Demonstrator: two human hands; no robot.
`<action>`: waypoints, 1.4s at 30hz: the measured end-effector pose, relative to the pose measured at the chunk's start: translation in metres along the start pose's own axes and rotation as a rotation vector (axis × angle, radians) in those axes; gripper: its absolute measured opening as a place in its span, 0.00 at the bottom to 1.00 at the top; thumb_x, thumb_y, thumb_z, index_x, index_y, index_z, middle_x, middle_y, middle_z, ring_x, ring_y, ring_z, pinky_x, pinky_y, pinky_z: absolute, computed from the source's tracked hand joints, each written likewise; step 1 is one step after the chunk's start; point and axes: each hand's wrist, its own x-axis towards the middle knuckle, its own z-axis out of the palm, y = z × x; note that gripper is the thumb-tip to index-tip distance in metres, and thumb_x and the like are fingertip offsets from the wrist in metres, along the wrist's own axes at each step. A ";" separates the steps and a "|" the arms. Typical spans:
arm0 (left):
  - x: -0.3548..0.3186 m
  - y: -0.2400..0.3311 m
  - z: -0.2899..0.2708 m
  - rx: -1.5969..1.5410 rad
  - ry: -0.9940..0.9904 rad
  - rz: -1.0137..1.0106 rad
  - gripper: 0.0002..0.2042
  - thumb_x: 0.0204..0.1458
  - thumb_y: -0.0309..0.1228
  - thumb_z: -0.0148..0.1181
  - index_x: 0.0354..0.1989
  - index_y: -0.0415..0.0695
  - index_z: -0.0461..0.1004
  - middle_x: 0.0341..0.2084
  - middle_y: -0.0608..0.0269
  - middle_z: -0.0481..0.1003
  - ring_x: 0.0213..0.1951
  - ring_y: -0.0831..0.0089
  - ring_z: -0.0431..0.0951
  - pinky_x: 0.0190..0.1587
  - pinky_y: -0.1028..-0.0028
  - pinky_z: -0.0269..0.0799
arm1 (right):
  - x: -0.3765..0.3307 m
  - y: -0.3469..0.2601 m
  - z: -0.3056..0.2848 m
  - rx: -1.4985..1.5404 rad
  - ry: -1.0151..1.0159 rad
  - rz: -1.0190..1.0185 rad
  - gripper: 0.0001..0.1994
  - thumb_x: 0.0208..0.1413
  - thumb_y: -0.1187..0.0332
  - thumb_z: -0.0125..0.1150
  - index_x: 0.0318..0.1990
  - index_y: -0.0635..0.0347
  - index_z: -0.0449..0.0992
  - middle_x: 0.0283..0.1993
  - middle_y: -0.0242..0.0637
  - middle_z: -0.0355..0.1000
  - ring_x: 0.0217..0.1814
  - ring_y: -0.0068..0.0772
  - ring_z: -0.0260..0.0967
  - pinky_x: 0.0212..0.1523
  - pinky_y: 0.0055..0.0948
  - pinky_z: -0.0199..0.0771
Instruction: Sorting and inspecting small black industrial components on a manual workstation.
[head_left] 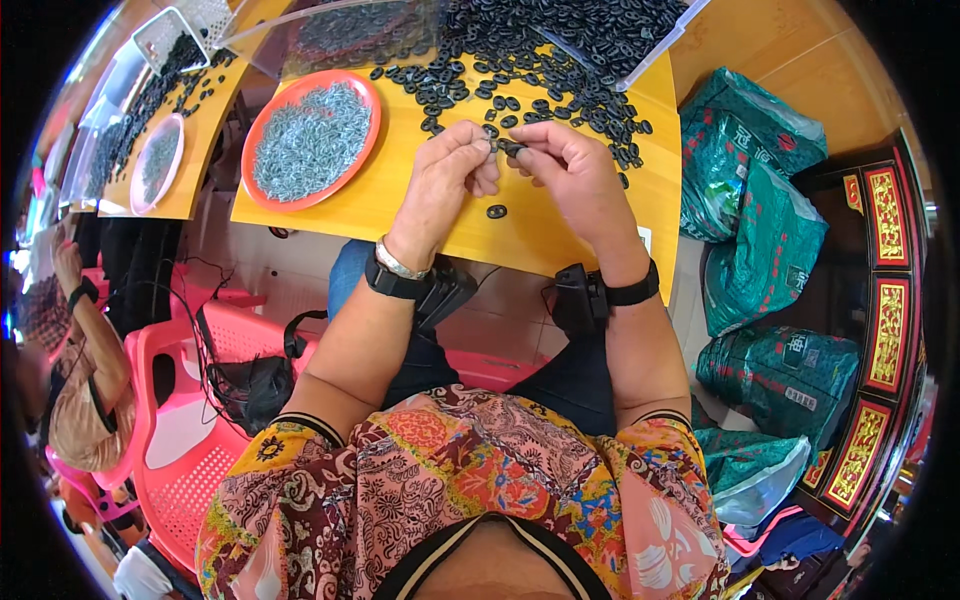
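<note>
My left hand point(448, 172) and my right hand point(572, 170) meet fingertip to fingertip above the yellow table point(420, 232). Between my right thumb and fingers sits a small black oval piece point(512, 148). The left fingertips are pinched right beside it; whatever they hold is too small to make out. Just below the hands lies a single black oval piece with holes point(497, 211). An orange-red plate point(252, 190) to the left is heaped with small silvery-grey metal pieces point(312, 140). Many loose black oval pieces point(560, 100) spread over the table beyond my hands.
A clear plastic bin point(655, 55) full of black pieces lies at the far edge. Green bags point(765, 240) line the right side. A pink chair point(190, 470) with a black bag point(250, 390) stands left. Another person point(95, 400) sits at a neighbouring table point(205, 140).
</note>
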 end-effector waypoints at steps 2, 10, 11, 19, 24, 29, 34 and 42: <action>0.000 0.000 -0.001 0.028 -0.022 -0.008 0.08 0.56 0.29 0.45 0.27 0.43 0.68 0.19 0.69 0.69 0.22 0.81 0.68 0.26 0.82 0.62 | 0.003 0.002 -0.004 0.083 -0.025 0.059 0.09 0.55 0.73 0.56 0.43 0.64 0.74 0.33 0.34 0.76 0.32 0.17 0.70 0.33 0.17 0.68; 0.000 -0.001 0.000 0.126 -0.069 -0.010 0.08 0.54 0.28 0.47 0.25 0.41 0.67 0.18 0.69 0.68 0.22 0.83 0.66 0.25 0.82 0.60 | 0.005 0.006 -0.009 0.316 -0.057 0.191 0.09 0.54 0.71 0.56 0.42 0.61 0.74 0.33 0.34 0.76 0.33 0.20 0.72 0.33 0.17 0.68; 0.000 -0.001 0.001 0.130 -0.069 -0.005 0.07 0.54 0.28 0.47 0.25 0.41 0.67 0.18 0.69 0.68 0.22 0.83 0.66 0.25 0.82 0.60 | 0.005 0.005 -0.008 0.292 -0.051 0.172 0.08 0.54 0.71 0.57 0.41 0.61 0.74 0.32 0.33 0.76 0.33 0.19 0.72 0.33 0.17 0.68; -0.001 -0.002 0.000 0.180 -0.099 -0.007 0.07 0.56 0.29 0.46 0.29 0.42 0.68 0.22 0.68 0.70 0.25 0.80 0.69 0.30 0.81 0.62 | 0.005 0.006 -0.009 0.191 -0.033 0.082 0.07 0.52 0.72 0.60 0.39 0.62 0.77 0.30 0.30 0.75 0.32 0.17 0.71 0.33 0.16 0.68; 0.000 -0.003 -0.001 0.137 -0.052 0.013 0.08 0.54 0.28 0.47 0.26 0.40 0.68 0.19 0.69 0.69 0.22 0.82 0.67 0.26 0.82 0.62 | 0.004 0.005 -0.009 0.200 -0.038 0.106 0.07 0.53 0.73 0.59 0.39 0.62 0.77 0.30 0.30 0.75 0.31 0.16 0.70 0.33 0.16 0.68; 0.000 -0.004 -0.001 0.142 -0.071 0.003 0.08 0.55 0.29 0.46 0.27 0.41 0.68 0.20 0.69 0.69 0.23 0.81 0.68 0.28 0.81 0.62 | 0.004 0.005 -0.008 0.141 -0.023 0.102 0.07 0.52 0.73 0.59 0.39 0.62 0.77 0.31 0.29 0.74 0.31 0.16 0.70 0.33 0.16 0.68; -0.002 -0.008 0.002 0.210 -0.115 -0.016 0.07 0.56 0.28 0.47 0.28 0.42 0.68 0.21 0.69 0.69 0.24 0.81 0.68 0.29 0.82 0.62 | 0.005 0.003 -0.007 0.238 0.022 0.104 0.08 0.53 0.73 0.58 0.40 0.63 0.76 0.31 0.29 0.74 0.31 0.15 0.69 0.33 0.15 0.68; 0.000 -0.011 0.008 0.262 -0.030 0.033 0.09 0.53 0.27 0.50 0.23 0.37 0.68 0.15 0.67 0.68 0.19 0.82 0.67 0.22 0.79 0.63 | 0.005 0.005 -0.008 0.195 0.009 0.047 0.08 0.52 0.73 0.58 0.39 0.62 0.77 0.30 0.29 0.74 0.31 0.14 0.69 0.33 0.15 0.67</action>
